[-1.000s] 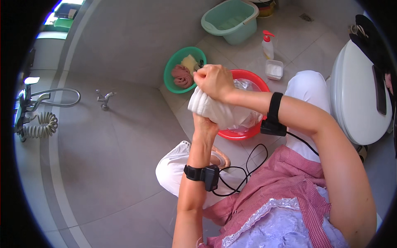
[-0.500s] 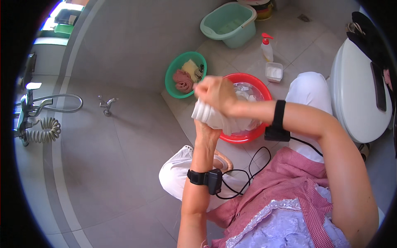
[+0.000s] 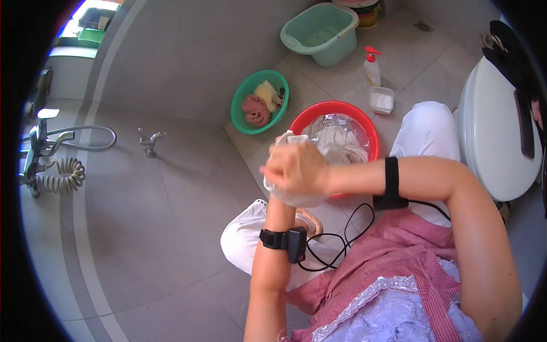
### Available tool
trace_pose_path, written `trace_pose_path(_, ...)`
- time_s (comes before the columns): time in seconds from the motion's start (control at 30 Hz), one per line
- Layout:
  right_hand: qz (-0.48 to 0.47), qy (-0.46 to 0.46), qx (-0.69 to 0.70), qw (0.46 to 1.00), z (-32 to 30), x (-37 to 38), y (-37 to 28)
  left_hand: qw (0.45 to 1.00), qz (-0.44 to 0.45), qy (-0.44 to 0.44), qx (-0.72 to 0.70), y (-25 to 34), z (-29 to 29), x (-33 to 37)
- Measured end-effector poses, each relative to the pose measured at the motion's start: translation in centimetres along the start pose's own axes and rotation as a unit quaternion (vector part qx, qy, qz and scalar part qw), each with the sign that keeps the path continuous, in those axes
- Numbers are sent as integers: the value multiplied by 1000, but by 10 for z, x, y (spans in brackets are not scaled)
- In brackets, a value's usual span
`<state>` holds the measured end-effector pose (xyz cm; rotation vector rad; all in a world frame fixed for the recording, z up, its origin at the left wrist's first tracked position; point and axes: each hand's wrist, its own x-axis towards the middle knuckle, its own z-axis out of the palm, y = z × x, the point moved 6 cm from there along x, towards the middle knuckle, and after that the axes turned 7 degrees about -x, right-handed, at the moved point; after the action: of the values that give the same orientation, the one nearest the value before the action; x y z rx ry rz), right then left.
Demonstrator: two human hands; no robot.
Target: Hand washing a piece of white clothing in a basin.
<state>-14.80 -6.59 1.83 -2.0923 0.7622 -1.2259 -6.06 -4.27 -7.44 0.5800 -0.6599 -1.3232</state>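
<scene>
A wet white cloth (image 3: 310, 199) is bunched between my hands, just over the near left rim of a red basin (image 3: 373, 128). My right hand (image 3: 299, 168) is closed in a fist on top of it, a little blurred by motion. Underneath, my left hand (image 3: 281, 200) grips the cloth, mostly covered by the fabric and the right hand. Inside the basin, more white fabric (image 3: 336, 142) soaks in water.
Beyond the red basin stand a green basin (image 3: 235, 117) holding pink and cream cloths, a pale green tub (image 3: 336, 54), a red-capped pump bottle (image 3: 372, 71) and a white powder box (image 3: 382, 101). A toilet (image 3: 496, 137) is at right, a wall tap (image 3: 150, 142) at left.
My right hand has moved down and toward me over the left hand, rubbing along the cloth. The fabric in the basin shows more fully, and the view has shifted slightly.
</scene>
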Motion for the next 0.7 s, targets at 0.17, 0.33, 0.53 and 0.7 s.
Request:
trace_pose_path(0.17,-28,-35,-32,998,-15,26,23,995,2,-43,88,-11,9,14)
trace_pose_path(0.33,-48,-74,-61,994,-11,29,13,994,66,91,13,-20,-37,10)
trace_pose_path(0.53,-245,27,-105,963,-14,-19,-26,973,-22,220,69,-9,-45,9)
trace_pose_path(0.7,23,-28,-88,995,-9,23,48,883,-40,307,353,9,10,6)
